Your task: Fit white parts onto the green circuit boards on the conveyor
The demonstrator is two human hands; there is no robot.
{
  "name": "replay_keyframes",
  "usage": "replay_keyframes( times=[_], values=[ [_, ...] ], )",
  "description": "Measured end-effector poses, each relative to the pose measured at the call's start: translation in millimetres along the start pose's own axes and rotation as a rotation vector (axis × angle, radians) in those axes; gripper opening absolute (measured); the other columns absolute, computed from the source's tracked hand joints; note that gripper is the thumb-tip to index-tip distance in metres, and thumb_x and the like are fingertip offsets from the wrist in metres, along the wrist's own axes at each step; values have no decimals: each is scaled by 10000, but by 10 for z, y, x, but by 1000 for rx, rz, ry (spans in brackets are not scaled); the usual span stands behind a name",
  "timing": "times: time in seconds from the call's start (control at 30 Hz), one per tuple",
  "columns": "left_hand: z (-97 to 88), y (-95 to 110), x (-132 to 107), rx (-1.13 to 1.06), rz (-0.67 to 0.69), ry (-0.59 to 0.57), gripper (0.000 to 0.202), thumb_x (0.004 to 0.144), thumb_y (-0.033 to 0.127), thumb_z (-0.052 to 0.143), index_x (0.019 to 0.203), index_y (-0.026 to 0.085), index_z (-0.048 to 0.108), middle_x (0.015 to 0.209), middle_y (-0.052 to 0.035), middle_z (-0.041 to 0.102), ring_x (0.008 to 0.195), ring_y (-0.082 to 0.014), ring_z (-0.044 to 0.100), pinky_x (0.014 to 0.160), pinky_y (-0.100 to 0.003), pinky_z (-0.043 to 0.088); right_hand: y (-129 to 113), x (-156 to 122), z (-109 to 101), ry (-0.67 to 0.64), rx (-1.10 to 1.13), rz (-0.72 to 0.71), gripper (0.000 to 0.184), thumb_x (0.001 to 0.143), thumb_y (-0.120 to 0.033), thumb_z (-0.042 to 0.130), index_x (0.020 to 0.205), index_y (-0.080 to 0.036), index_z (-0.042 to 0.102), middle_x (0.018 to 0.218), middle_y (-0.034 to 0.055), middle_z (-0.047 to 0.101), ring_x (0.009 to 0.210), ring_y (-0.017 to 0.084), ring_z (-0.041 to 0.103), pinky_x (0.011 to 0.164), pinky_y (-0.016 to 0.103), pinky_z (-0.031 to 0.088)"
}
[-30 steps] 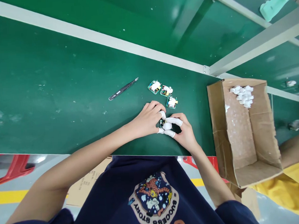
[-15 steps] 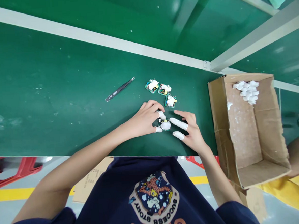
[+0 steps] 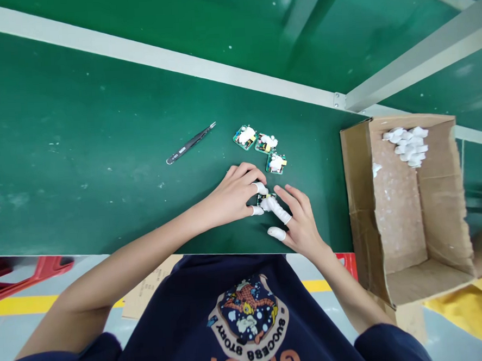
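Observation:
My left hand (image 3: 236, 194) pinches a small green circuit board (image 3: 265, 202) with a white blob on it, held between its capped thumb and forefinger on the green table (image 3: 80, 157). My right hand (image 3: 298, 220) lies beside it with fingers spread; its capped forefinger touches the board's white part, and the thumb is apart. Three similar small boards (image 3: 260, 146) lie in a cluster just beyond the hands.
Black tweezers (image 3: 190, 144) lie to the left of the boards. An open cardboard box (image 3: 407, 230) at the right holds several white pieces (image 3: 406, 144) in its far corner. A pale metal rail (image 3: 155, 57) crosses the table behind.
My right hand let go of its pinch on the board and spread its fingers, leaving the forefinger on it. The left hand kept its grip. The view shifted slightly.

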State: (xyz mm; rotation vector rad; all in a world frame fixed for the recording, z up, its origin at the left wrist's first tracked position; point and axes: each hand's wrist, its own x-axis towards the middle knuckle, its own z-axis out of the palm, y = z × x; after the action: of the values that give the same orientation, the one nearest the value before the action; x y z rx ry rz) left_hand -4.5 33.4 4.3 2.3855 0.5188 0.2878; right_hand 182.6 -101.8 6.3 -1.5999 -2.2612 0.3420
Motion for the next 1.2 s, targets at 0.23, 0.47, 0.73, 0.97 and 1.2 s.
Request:
replay_keyframes(
  times=[0.23, 0.47, 0.73, 0.97, 1.2],
  values=[
    [-2, 1, 3, -13, -1, 3, 169, 802, 207, 642, 963, 156, 632, 1168, -81, 583, 1178, -274, 412, 913, -410, 342, -39, 26, 78, -15, -17, 9, 542, 940, -448, 464, 1433, -251, 352, 1464, 140, 397, 1378, 347, 277, 1072, 591, 299],
    [6, 6, 1, 7, 10, 22, 166, 806, 224, 648, 951, 147, 625, 1165, -85, 584, 1177, -278, 418, 912, -418, 347, -75, -18, 98, 58, -83, -14, 463, 917, -366, 529, 1362, -268, 447, 1412, 111, 472, 1349, 339, 327, 1081, 606, 275],
    [1, -3, 1, -1, 6, 23, 167, 794, 217, 664, 942, 150, 625, 1162, -76, 581, 1173, -267, 418, 908, -409, 352, -25, 3, 78, 243, 59, -4, 486, 914, -347, 547, 1380, -273, 433, 1388, 132, 459, 1288, 332, 403, 1017, 593, 373],
    [7, 6, 5, 14, -2, 13, 180, 790, 229, 680, 942, 150, 625, 1178, -83, 574, 1178, -277, 414, 904, -415, 352, 49, 87, 29, 214, 160, 157, 476, 845, -305, 674, 1294, -300, 517, 1307, 104, 516, 1183, 294, 471, 962, 522, 419],
    [15, -7, 7, 5, 0, 31, 197, 819, 240, 658, 984, 150, 602, 1150, -76, 590, 1153, -266, 429, 877, -390, 355, 5, 317, 26, 133, 166, 298, 284, 806, -324, 694, 1064, -259, 595, 1166, 60, 591, 1102, 279, 486, 918, 472, 377]
  ],
)
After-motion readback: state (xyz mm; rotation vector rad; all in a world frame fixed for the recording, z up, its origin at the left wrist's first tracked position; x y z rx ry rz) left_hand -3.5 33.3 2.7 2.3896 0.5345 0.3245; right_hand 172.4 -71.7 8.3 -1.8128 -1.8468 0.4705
